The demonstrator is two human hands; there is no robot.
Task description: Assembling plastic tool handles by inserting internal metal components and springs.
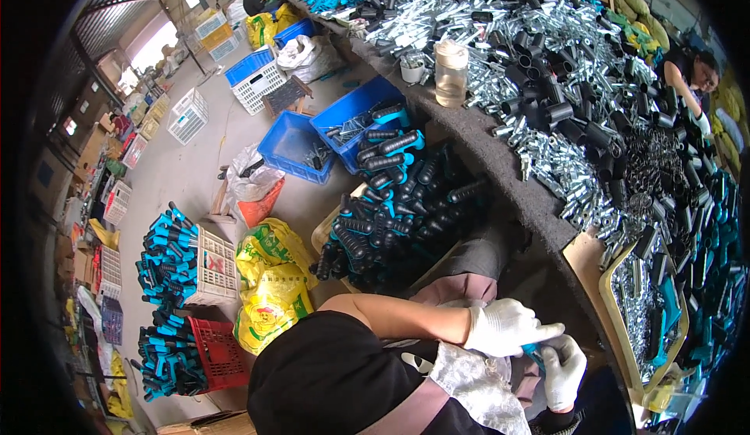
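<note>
Big workbench [539, 212], carpet-edged, loaded with loose metal parts [500, 44], runs along the right. Heap of black-gripped handles [406, 224] sits ahead-left of the hands, well apart. Gloved left hand [504, 328]: index stretched out, other fingers bent; can't tell if they grip. Gloved right hand [562, 372]: fingers curled in, nearly closed on the blue piece [532, 350]. Piece lies between both hands, just under left fingertips, beside right thumb; long axis seems to slant down-right, mostly hidden.
</note>
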